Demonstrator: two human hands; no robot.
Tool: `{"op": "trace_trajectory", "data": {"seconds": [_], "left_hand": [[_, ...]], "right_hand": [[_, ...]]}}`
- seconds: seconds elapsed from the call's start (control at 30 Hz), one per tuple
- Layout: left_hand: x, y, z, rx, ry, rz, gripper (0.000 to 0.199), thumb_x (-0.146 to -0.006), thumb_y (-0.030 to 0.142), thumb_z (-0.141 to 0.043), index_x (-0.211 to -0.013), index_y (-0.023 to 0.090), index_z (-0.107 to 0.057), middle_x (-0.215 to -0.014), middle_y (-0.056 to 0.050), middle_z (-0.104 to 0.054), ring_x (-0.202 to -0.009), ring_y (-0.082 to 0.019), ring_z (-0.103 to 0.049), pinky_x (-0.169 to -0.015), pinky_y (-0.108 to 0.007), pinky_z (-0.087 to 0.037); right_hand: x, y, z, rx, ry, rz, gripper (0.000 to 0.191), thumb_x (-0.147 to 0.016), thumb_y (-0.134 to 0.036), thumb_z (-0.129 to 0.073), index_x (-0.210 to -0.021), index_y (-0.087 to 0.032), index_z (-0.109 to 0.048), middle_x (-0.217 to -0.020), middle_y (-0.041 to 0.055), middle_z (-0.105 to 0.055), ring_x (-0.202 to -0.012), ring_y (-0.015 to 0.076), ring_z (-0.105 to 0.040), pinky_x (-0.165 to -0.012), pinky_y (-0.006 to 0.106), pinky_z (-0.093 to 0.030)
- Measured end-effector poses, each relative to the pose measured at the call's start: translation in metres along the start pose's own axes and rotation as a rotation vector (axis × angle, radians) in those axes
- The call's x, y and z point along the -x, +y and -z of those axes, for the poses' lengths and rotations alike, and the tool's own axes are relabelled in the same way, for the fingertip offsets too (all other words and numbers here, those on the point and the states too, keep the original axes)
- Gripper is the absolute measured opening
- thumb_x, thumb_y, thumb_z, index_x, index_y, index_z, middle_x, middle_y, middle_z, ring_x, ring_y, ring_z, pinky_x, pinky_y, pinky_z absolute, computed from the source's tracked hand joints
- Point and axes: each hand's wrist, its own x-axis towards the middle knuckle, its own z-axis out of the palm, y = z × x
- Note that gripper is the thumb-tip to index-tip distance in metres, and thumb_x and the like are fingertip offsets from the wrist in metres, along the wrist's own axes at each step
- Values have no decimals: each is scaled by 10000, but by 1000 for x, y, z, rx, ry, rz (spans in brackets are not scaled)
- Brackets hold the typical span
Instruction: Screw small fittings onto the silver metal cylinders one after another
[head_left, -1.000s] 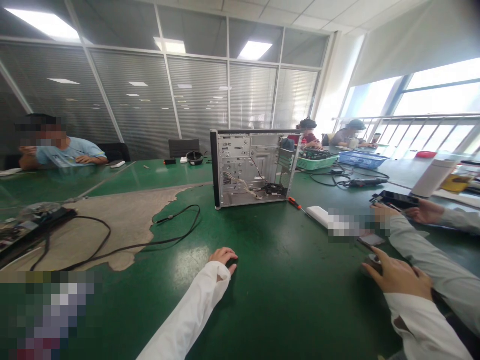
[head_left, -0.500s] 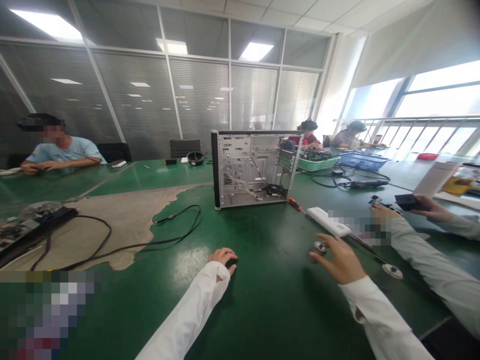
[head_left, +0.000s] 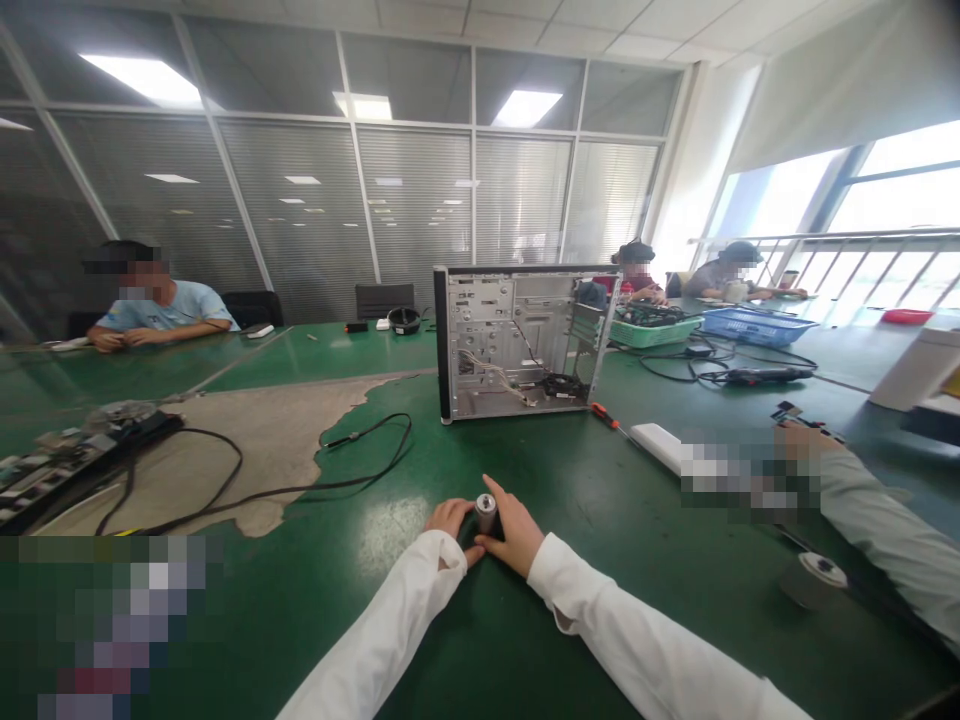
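In front of me a small silver cylinder [head_left: 486, 510], motor-like with a dark centre on its round top, stands upright at the green table. My right hand [head_left: 514, 528] grips it from the right, thumb low and forefinger reaching past its top. From the left, my left hand [head_left: 450, 522] closes in with curled fingers against its side. Whatever lies under the cylinder is hidden by the fingers. A larger grey cylinder [head_left: 814, 580] with a pale round top stands to the right, apart from both hands.
An open computer case [head_left: 525, 340] stands ahead, an orange screwdriver [head_left: 604, 416] beside it. Black cable [head_left: 360, 480] and a circuit assembly [head_left: 90, 450] lie left. Green [head_left: 652, 332] and blue baskets [head_left: 757, 326] are back right. A co-worker's sleeved arm [head_left: 877, 520] reaches in from the right.
My right hand has brought the silver cylinder leftward to my left hand, and both hands now meet around it. The co-worker's dark block has left the view; my view has turned slightly left.
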Motion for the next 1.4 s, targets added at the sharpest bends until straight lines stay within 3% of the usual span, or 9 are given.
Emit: {"op": "trace_trajectory", "data": {"seconds": [0.13,0.4,0.73,0.93,1.13,1.4], "left_hand": [[-3,-5,-3,-13,-17,-3,552,-544,413,-623,-1047,232,-482,-1076,-56,-500,-1004,-256,-435,-814,-391,-379],[-6,3,2,13,33,-25,396,-601,390,-593,-956,230,-523,-1006,-32,-553,-955,-221,-476,-809,-354,-384],[-13,19,2,1,112,109,397,-586,360,-629,-945,212,-545,-937,-38,-580,-919,-220,-498,-824,-359,-382],[-13,16,1,44,187,121,347,-599,278,-618,-921,171,-544,-906,-49,-580,-886,-208,-515,-809,-327,-405],[-12,16,2,62,188,95,341,-609,285,-613,-926,181,-536,-901,-43,-579,-861,-205,-521,-775,-329,-420],[-10,17,5,59,177,50,349,-612,269,-602,-943,182,-532,-918,-49,-582,-883,-210,-523,-799,-327,-417]], "right_hand": [[6,12,-1,-15,-63,-7,836,-615,-271,-580,-1290,-134,-106,-1068,102,-482,-991,212,-426,-862,380,-331],[6,12,7,96,-67,93,438,-655,-260,-539,-1073,-172,-443,-1034,83,-487,-989,207,-411,-833,364,-341],[3,5,6,117,-33,95,322,-680,-234,-506,-993,-164,-478,-976,81,-500,-942,198,-429,-801,351,-364],[5,8,5,55,12,93,446,-663,-226,-519,-1094,-166,-421,-1038,87,-491,-988,203,-419,-843,372,-353],[6,3,12,-69,160,138,491,-698,-190,-440,-1179,-182,-343,-1105,89,-475,-1038,189,-411,-873,383,-349],[7,-10,23,-22,122,285,467,-681,-148,-430,-1138,-245,-422,-1164,41,-449,-1062,184,-384,-881,383,-341]]}}
